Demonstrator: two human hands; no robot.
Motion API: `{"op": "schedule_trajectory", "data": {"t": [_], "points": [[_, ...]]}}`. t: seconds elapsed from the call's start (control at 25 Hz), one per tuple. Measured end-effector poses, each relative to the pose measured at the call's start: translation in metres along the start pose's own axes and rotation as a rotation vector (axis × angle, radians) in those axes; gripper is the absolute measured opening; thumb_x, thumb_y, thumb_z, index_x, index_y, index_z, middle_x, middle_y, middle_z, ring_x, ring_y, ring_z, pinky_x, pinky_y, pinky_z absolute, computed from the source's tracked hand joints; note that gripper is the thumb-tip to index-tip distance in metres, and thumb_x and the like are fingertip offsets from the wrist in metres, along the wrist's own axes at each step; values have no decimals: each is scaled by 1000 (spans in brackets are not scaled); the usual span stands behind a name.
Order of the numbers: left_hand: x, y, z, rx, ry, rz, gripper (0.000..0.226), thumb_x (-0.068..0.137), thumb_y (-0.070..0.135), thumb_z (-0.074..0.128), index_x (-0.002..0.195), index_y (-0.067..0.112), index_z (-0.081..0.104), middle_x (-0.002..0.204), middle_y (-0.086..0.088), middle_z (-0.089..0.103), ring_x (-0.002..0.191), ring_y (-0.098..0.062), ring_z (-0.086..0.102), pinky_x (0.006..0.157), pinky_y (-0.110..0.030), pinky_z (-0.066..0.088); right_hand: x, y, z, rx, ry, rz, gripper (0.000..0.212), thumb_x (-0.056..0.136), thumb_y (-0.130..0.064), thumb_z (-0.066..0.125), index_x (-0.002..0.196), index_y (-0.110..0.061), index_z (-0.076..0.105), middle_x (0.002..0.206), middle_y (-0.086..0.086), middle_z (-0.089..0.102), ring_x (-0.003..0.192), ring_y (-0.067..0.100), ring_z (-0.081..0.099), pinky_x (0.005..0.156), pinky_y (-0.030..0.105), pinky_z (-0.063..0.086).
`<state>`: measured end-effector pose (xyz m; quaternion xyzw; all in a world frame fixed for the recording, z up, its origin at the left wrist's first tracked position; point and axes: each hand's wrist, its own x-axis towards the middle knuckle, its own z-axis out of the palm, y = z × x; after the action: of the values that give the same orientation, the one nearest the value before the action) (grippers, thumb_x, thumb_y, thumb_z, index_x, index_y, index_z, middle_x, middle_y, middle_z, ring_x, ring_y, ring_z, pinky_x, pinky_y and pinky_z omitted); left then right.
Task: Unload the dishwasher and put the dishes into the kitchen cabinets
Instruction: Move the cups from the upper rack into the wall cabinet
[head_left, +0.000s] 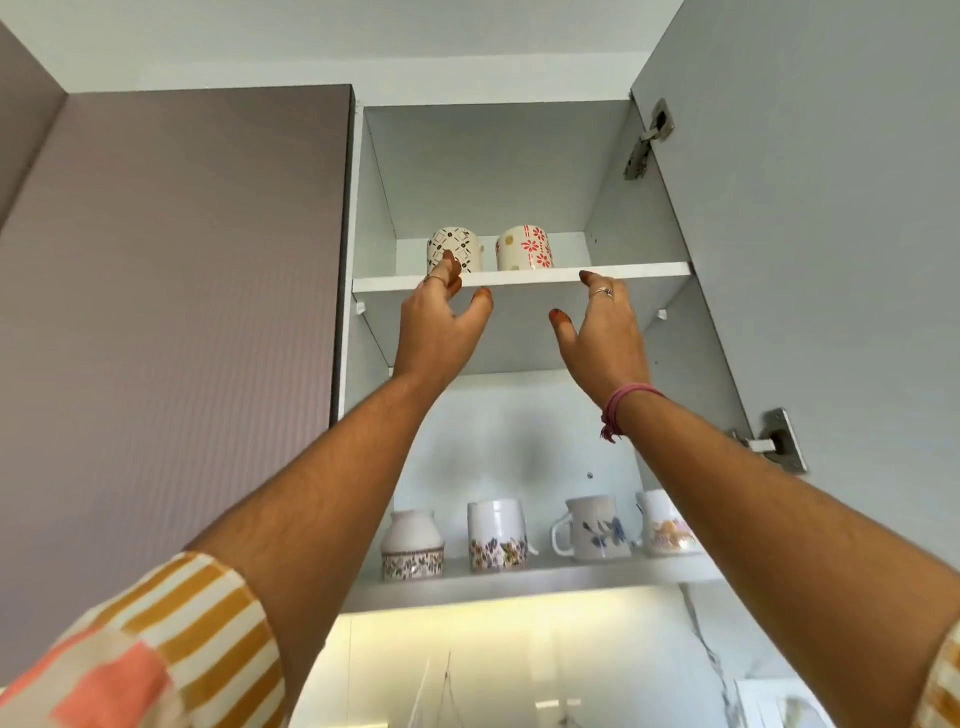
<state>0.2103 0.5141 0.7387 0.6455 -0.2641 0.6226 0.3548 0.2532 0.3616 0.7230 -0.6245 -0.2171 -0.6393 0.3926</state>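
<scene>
Reaching up into an open wall cabinet (374, 208), both hands empty. Left hand (441, 327) spread loosely, fingers (451, 267) overlapping the black-patterned mug (455, 249) from this angle, contact impossible to tell. Right hand (605, 332) open, fingers (592, 283) at the front edge of the upper shelf (519, 279). Beside the first mug, a red-flowered mug (523, 248), both glossy ceramic cylinders. On the lower shelf (519, 582), four white floral pieces: a bulbous jug (413, 545) and three mugs (496, 535).
</scene>
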Motion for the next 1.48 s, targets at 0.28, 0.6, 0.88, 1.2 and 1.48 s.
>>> {"op": "schedule_trajectory", "data": {"t": [0.28,0.6,0.88,1.2,1.48], "points": [[-85,47,-35,-59,-48,-151,54,93,25,57,142,11,40,140,-2,51,126,-14,50,101,-26,40,-77,-40,-51,98,-74,105,46,96,-30,53,138,-14,42,143,2,42,129,16,44,101,21,35],[-158,107,-75,-163,-84,-366,43,92,24,59,134,17,50,127,6,59,111,-7,58,91,-18,42,-141,-52,-140,316,-54,307,40,94,-30,56,131,-18,49,134,-2,50,121,9,47,103,25,37],[-222,188,-75,-235,-79,-555,32,92,20,59,125,20,57,118,5,64,105,-10,60,100,-31,45,-198,-37,-251,476,-18,524,31,92,-27,61,122,-26,53,125,-6,55,115,9,51,97,26,42],[-295,321,-57,-342,-66,-742,22,89,21,63,109,28,63,106,11,69,102,-12,64,99,-38,48,-227,-53,-386,469,-13,671,35,91,-26,62,125,-20,54,124,-4,57,115,7,53,97,25,42],[-312,387,-84,-341,-85,-776,20,91,18,60,110,24,63,109,-1,68,103,-23,65,92,-39,52,-218,-66,-475,400,343,762,40,88,-22,65,122,-15,45,124,2,46,114,16,51,93,30,45]]}}
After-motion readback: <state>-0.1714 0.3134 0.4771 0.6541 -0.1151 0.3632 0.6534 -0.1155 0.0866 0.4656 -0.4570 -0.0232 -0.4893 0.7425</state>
